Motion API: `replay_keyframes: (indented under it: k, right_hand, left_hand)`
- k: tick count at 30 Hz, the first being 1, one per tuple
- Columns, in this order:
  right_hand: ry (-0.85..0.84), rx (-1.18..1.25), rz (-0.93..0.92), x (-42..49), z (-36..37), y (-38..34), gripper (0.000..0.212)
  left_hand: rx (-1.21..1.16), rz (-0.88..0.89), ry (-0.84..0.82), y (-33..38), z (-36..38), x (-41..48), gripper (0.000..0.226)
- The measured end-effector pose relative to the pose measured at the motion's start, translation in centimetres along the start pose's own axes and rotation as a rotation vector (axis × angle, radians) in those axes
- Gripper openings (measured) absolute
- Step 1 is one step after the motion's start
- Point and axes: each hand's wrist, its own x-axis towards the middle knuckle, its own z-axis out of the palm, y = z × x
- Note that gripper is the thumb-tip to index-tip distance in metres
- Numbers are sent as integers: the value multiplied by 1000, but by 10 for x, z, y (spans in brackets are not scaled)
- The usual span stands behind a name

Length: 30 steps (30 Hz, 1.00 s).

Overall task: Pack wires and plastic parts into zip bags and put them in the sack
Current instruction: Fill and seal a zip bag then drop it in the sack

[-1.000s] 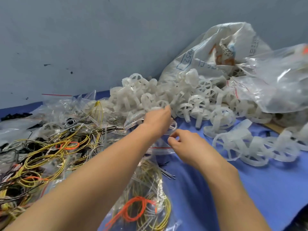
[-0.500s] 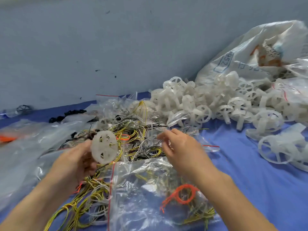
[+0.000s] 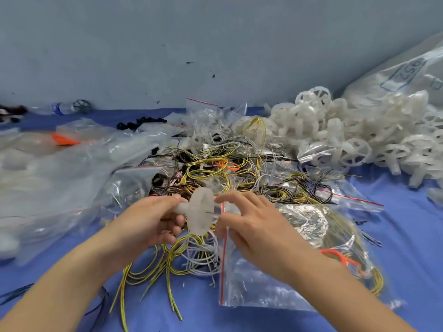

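Observation:
My left hand [image 3: 153, 221] grips a white plastic wheel part [image 3: 200, 213] by its stub, just above the wire pile. My right hand [image 3: 249, 226] is at the red-striped mouth of a clear zip bag [image 3: 275, 279], fingers pinching its edge right beside the part. That bag holds yellow and orange wires. Loose yellow, black and grey wires [image 3: 215, 171] lie tangled behind and under my hands. A heap of white plastic wheel parts [image 3: 347, 133] fills the right rear. The white woven sack [image 3: 407, 75] lies at the far right against the wall.
Empty and filled clear zip bags [image 3: 60, 168] are piled on the left. Everything lies on a blue cloth [image 3: 407, 224], with a grey wall behind. Small black parts [image 3: 141, 122] sit near the back edge.
My left hand took a white wheel part from the heap and carried it toward the bag mouth. My right hand shifted onto the zip bag's edge. The view swung left.

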Motion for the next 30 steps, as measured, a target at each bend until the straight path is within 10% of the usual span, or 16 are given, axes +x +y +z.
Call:
replay_keyframes:
  k: [8,24,30]
  right_hand:
    - [185,50,60,-6,-1,8,11]
    - [356,219,137,-10,-21,6,16]
    - [256,111,146,-2,-24,-14,23]
  left_hand:
    - [-54,-88,-377,-11,15,-11,28]
    - [410,402,-258,-3,60,-21,17]
    - [520,330,-325,-1,81,-21,20]
